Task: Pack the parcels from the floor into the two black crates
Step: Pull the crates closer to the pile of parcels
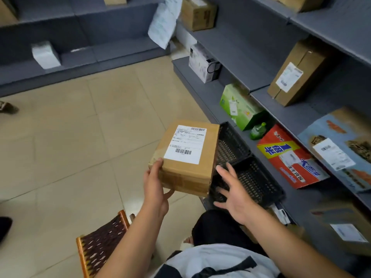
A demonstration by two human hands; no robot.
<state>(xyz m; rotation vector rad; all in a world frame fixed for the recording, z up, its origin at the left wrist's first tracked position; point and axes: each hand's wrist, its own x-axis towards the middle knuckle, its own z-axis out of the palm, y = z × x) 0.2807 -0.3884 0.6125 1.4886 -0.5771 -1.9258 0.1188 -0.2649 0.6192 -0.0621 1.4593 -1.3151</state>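
Note:
A brown cardboard parcel (186,157) with a white shipping label is held above the floor, tilted, by my left hand (155,187), thumb on its top edge and fingers underneath its near corner. Just right of it, my right hand (230,194) hovers with fingers spread, holding nothing, over the nearer of two black mesh crates (255,181). The farther black crate (230,145) sits behind it, partly hidden by the parcel. Both crates stand on the floor against the grey shelving and look empty where visible.
Grey shelves (281,115) on the right hold a green box (239,106), a green bottle (258,131), a red-and-blue package (291,157) and cardboard boxes. More shelving runs along the back. A woven stool (100,243) stands near my legs. Another person's shoe (8,107) is at left.

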